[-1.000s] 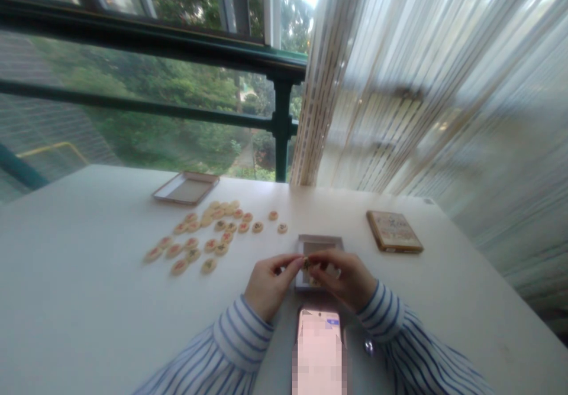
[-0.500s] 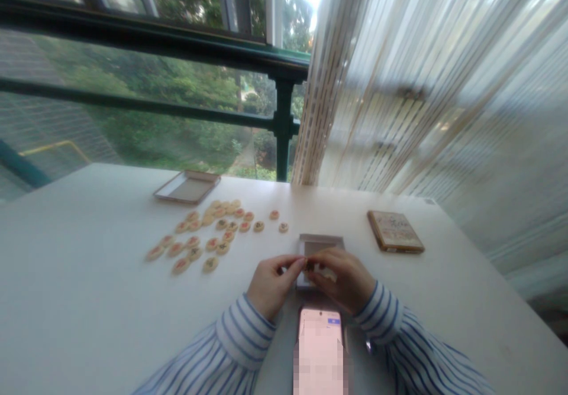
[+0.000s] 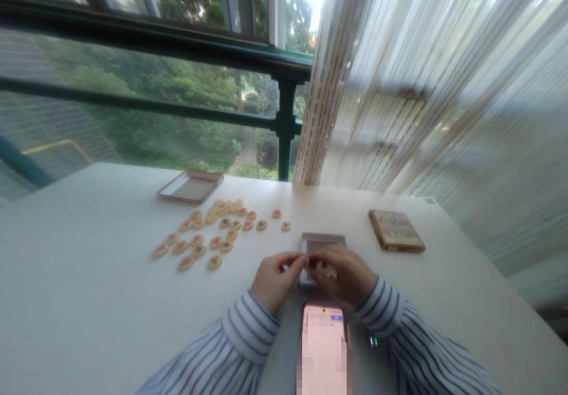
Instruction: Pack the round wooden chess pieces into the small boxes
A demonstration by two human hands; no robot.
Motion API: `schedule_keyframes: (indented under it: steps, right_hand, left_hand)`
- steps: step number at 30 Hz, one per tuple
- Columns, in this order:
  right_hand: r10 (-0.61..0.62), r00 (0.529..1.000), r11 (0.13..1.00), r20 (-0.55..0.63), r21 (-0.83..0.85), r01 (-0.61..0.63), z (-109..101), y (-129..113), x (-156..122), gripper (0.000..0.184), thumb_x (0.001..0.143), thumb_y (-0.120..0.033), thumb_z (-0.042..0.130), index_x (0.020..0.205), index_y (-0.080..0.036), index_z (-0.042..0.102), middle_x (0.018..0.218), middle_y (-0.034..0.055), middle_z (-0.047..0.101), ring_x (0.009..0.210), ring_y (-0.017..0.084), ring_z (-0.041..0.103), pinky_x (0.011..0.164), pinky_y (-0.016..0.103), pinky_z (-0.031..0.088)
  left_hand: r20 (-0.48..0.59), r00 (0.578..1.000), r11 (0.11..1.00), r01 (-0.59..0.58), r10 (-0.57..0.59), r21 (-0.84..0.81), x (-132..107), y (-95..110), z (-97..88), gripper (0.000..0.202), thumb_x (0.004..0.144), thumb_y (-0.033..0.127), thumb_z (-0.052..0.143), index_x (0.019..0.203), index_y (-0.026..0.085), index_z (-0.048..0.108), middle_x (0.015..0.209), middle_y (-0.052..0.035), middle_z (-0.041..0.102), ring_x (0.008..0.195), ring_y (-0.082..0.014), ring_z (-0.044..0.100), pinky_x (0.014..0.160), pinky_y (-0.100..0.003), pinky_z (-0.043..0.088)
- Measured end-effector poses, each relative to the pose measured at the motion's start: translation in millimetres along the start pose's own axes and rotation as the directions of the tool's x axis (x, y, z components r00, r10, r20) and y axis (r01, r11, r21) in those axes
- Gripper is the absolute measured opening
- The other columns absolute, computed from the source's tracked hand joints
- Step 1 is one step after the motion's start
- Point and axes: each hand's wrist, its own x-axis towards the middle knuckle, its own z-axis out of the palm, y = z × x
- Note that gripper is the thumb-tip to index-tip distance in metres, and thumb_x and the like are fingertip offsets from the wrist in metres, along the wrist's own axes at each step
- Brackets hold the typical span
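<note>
My left hand (image 3: 276,279) and my right hand (image 3: 344,274) meet over a shallow grey open box (image 3: 323,239). Between their pinched fingertips is a small round wooden piece (image 3: 308,264), apparently a Chinese chess piece, mostly covered by the fingers. Another pale piece (image 3: 331,273) shows under my right fingers; whether it lies in the box or in the hand I cannot tell. To the left, several Chinese chess pieces (image 3: 215,261) with red or black characters lie scattered on the white table (image 3: 110,277), some blank side up.
A phone (image 3: 322,347) with a lit screen lies just in front of the box. An open shallow lid or tray (image 3: 191,187) is at the far left, and a closed flat box (image 3: 396,230) at the right. A railing (image 3: 286,129) and string curtain (image 3: 322,117) stand behind the table.
The view has shifted slightly, so everything appears a little to the right. Both hands keep nearly the same pose at the piece, and the pale piece under my right fingers shows more clearly.
</note>
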Motion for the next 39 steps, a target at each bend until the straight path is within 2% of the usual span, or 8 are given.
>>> schedule_keyframes:
  steps: [4,8,14,20,26,39]
  right_hand:
    - [0.016,0.999,1.000,0.050,-0.026,-0.015,-4,4,4,0.016,0.070,-0.023,0.056,0.085,-0.020,0.062,0.075,0.0018,0.064,0.068,0.013,0.056,0.066,0.023,0.041]
    - [0.027,0.987,0.996,0.158,-0.089,-0.014,-10,6,10,0.015,0.070,-0.025,0.055,0.083,-0.021,0.062,0.075,-0.0006,0.066,0.065,0.012,0.057,0.062,0.022,0.039]
    - [0.051,0.957,0.979,0.285,-0.202,0.008,-9,3,20,0.018,0.074,-0.032,0.050,0.077,-0.023,0.065,0.072,-0.0005,0.067,0.064,0.013,0.059,0.060,0.024,0.037]
    - [0.051,0.922,0.971,0.385,-0.234,0.044,-7,3,27,0.018,0.070,-0.031,0.052,0.079,-0.023,0.066,0.075,0.0004,0.068,0.069,0.015,0.060,0.062,0.024,0.036]
    - [0.038,0.915,0.968,0.403,-0.242,0.066,-3,6,28,0.020,0.071,-0.036,0.051,0.076,-0.023,0.065,0.075,0.0012,0.068,0.071,0.015,0.060,0.062,0.024,0.036]
    - [0.015,0.896,0.968,0.445,-0.229,0.098,-1,7,30,0.022,0.073,-0.035,0.049,0.072,-0.022,0.066,0.071,0.0012,0.067,0.068,0.014,0.059,0.058,0.023,0.033]
  left_hand:
    - [-0.057,0.998,0.996,0.022,-0.017,0.092,2,-6,-2.0,0.029,0.076,0.038,0.050,0.084,0.017,0.068,0.078,-0.0026,0.070,0.072,-0.0168,0.061,0.069,-0.029,0.046]
    - [-0.103,0.994,0.983,0.049,-0.031,0.177,5,-15,-3.1,0.030,0.076,0.039,0.048,0.085,0.018,0.066,0.079,-0.0024,0.069,0.071,-0.0159,0.060,0.069,-0.028,0.046]
    - [-0.074,0.997,0.945,0.046,-0.023,0.324,4,-16,-1.4,0.029,0.077,0.037,0.045,0.090,0.019,0.065,0.083,-0.0028,0.068,0.072,-0.0160,0.060,0.069,-0.029,0.046]
    - [-0.061,0.998,0.921,0.043,-0.021,0.386,3,-12,-1.2,0.028,0.078,0.034,0.045,0.090,0.019,0.065,0.084,-0.0032,0.069,0.073,-0.0159,0.061,0.068,-0.028,0.046]
    - [-0.057,0.998,0.915,0.037,-0.016,0.402,4,-13,-1.1,0.027,0.077,0.033,0.045,0.089,0.020,0.065,0.083,-0.0026,0.069,0.072,-0.0156,0.061,0.068,-0.027,0.046]
    - [-0.041,0.999,0.922,0.013,0.003,0.387,3,-13,-0.7,0.025,0.077,0.031,0.045,0.088,0.020,0.065,0.083,-0.0013,0.068,0.073,-0.0144,0.061,0.069,-0.026,0.046]
